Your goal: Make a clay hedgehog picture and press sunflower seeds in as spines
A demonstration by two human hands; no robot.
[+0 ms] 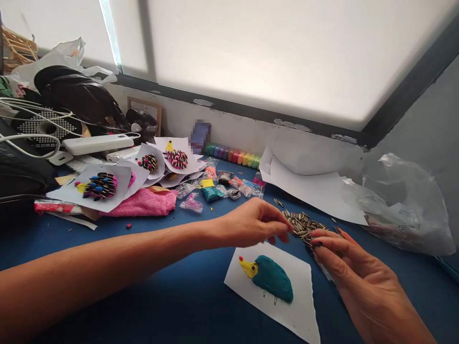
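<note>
A teal clay hedgehog body (274, 279) with a yellow head, red nose and drawn legs lies on a white paper sheet (301, 322). Beyond the sheet is a pile of striped sunflower seeds (301, 223). My left hand (256, 222) hovers between sheet and pile, palm down, its fingers loosely bent and apart near the seeds, with nothing visible in them. To the right of the pile, my right hand (355, 267) pinches a small dark piece (316, 244) between thumb and fingertips. Its kind is too small to tell.
Finished seed-covered hedgehogs on paper (100, 186) lie at left by a pink towel (143, 202). Small clay packets (213, 192) and a row of coloured clay (234, 156) sit at the back. Blank paper (311, 191) and a clear plastic bag (412, 210) are at right.
</note>
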